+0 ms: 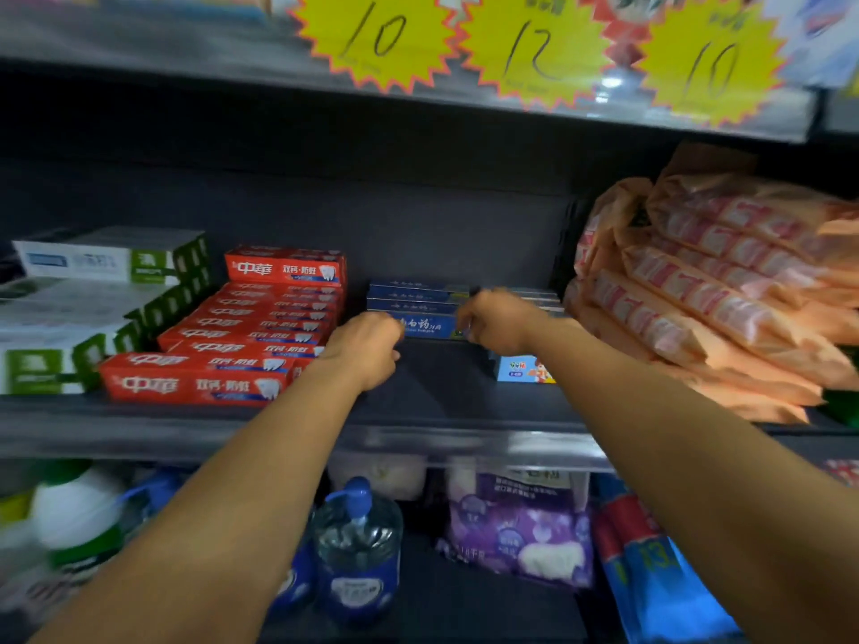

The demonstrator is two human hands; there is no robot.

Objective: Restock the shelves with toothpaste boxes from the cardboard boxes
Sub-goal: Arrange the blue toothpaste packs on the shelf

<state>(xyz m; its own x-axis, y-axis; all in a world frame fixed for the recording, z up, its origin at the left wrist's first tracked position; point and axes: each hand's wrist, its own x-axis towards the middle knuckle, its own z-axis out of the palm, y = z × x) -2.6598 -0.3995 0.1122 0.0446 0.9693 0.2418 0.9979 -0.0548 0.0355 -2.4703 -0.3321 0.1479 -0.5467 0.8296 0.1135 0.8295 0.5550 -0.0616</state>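
Both hands, left hand (367,348) and right hand (495,320), grip blue toothpaste boxes (425,325); red boxes (241,346) left, orange packs (706,290) right.

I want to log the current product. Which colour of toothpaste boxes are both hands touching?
The blue toothpaste boxes, mid-shelf; the left hand and right hand meet them. Red boxes lie untouched beside them.

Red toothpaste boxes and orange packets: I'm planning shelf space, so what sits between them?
In the head view, between the red toothpaste boxes and orange packets sit blue toothpaste boxes, both hands, and a small light-blue box.
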